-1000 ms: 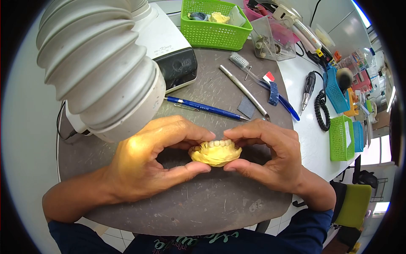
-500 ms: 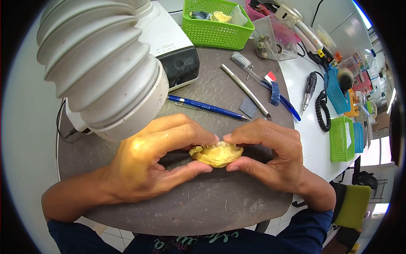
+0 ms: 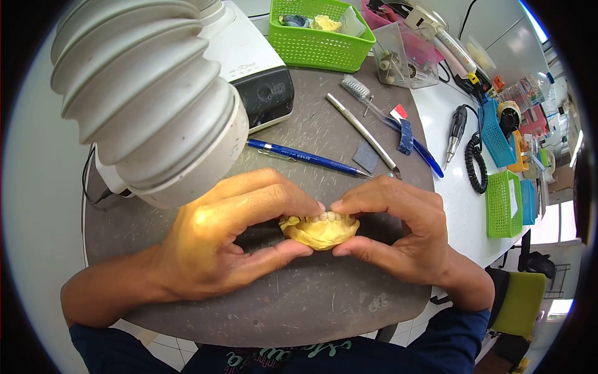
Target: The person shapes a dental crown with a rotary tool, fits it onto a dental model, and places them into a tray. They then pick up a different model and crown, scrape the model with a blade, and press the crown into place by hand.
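Note:
A yellow plaster dental model [image 3: 321,233] with a row of white teeth [image 3: 328,216] along its upper edge is held between both hands above the grey work board. My left hand [image 3: 218,227] grips its left side, index finger on top by the teeth and thumb at the lower edge. On the other side, my right hand [image 3: 402,227] pinches the model the same way, fingertips on the teeth and thumb below. The fingers cover the outer ends of the tooth row. Just beyond the hands lies a blue mechanical pencil [image 3: 305,157].
A white ribbed suction hose [image 3: 143,100] hangs close over my left hand. Behind lie a metal-handled knife [image 3: 361,131], a grey square [image 3: 365,157] and a brush [image 3: 356,89]. A green basket [image 3: 321,53] stands at the back; a handpiece [image 3: 456,132] rests at right.
The dental model has tipped slightly, its lower edge now a little nearer to me. Both hands keep their hold, with only small finger shifts.

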Demonstrator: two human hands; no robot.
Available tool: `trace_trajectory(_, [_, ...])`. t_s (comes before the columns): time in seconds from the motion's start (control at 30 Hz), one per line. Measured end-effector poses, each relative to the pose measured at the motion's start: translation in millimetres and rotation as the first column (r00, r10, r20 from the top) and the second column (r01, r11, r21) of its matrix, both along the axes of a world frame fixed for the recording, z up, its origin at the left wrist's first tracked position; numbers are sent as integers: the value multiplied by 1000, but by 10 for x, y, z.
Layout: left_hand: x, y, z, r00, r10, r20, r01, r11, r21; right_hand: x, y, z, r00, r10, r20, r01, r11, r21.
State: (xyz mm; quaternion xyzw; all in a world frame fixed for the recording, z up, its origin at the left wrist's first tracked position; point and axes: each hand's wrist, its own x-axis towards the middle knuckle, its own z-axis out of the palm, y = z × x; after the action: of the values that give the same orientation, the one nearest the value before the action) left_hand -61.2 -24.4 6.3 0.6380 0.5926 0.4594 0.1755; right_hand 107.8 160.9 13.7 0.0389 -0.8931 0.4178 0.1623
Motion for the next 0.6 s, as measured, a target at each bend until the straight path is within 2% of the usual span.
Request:
trace_trajectory(0.13, [-3, 0, -6, 999, -41, 0, 41, 998, 38, 7, 29, 45, 998, 55, -13, -55, 998, -24])
trace_trajectory(0.2, [15, -14, -15, 999, -53, 11, 53, 998, 37, 31, 28, 56, 995, 44, 88, -35, 995, -98])
trace_trajectory(0.23, [29, -21, -26, 997, -62, 35, 61, 998, 35, 35, 9, 56, 994, 44, 100, -35, 995, -98])
trace_trajectory(0.3, [40, -31, -29, 995, -70, 66, 68, 997, 38, 36, -42, 56, 994, 13, 111, 11, 975, -220])
trace_trajectory(0.4, [36, -32, -24, 992, -53, 114, 53, 999, 4, 66, -21, 23, 988, 17, 153, 25, 962, -271])
trace_trajectory(0.6, [28, -25, -36, 989, -73, 131, 71, 997, 18, 52, -8, 6, 987, 46, 156, 3, 953, -304])
